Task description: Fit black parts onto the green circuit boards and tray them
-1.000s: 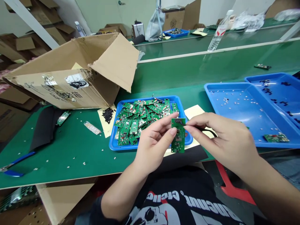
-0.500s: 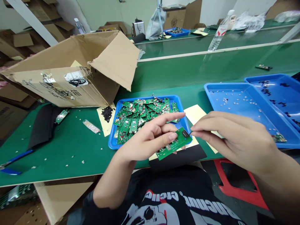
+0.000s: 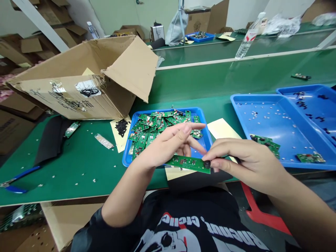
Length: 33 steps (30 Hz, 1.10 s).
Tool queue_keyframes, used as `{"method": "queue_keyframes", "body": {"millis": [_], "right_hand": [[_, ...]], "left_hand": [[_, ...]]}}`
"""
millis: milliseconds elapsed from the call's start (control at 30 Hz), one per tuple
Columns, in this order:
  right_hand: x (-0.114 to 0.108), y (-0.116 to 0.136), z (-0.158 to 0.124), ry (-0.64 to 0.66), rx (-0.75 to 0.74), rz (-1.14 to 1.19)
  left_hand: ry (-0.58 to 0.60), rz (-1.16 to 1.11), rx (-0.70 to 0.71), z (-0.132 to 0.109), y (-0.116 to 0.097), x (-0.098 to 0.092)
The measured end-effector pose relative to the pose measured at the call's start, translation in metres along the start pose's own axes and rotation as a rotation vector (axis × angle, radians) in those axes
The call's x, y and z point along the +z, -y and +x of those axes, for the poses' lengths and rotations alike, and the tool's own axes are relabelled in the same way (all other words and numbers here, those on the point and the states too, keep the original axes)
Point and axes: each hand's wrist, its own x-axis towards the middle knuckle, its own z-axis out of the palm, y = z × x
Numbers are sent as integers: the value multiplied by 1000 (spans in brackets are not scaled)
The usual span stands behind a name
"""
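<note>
Right hand (image 3: 244, 162) pinches a green circuit board (image 3: 189, 164) by one end, left hand (image 3: 168, 143) open beside it (a narrow grip, so it could slip into the blue tray (image 3: 126, 157)).

Two hands (image 3: 165, 143) (image 3: 246, 164), one held circuit board (image 3: 187, 164), four blue trays (image 3: 168, 109) (image 3: 275, 140) (image 3: 309, 89) (image 3: 201, 37), one cardboard box (image 3: 78, 94).

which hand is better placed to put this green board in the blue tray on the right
Right, probably: the right hand pinches the end of the green board and sits next to the blue tray, while the left hand is farther away, over the tray of boards.
</note>
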Motion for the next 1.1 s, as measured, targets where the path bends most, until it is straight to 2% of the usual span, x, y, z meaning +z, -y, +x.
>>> {"method": "queue_keyframes", "body": {"millis": [33,133,167,200,333,467,533,733,833,1100], "right_hand": [[1,1,-1,-21,29,-2],[2,2,-3,-127,109,-98],[3,2,-3,-169,124,-140],[5,2,-3,-205,136,-176],[11,4,-2,-265,141,-203],[15,9,-2,-252,155,-173],[13,12,-2,-242,185,-178],[-1,17,-2,-165,112,-315],[-5,19,0,-144,80,-324],[-2,24,3,-160,-29,-365]], "left_hand": [[-100,122,67,-1,-1,0],[-510,548,326,-11,-4,6],[-595,642,390,-16,-5,10],[-619,685,432,-20,-4,16],[-464,732,529,-27,5,34],[-540,787,655,-22,14,35],[-541,775,684,-20,17,32],[-517,642,713,-19,18,29],[-466,577,710,-18,16,29],[-369,407,678,-19,12,26]]}}
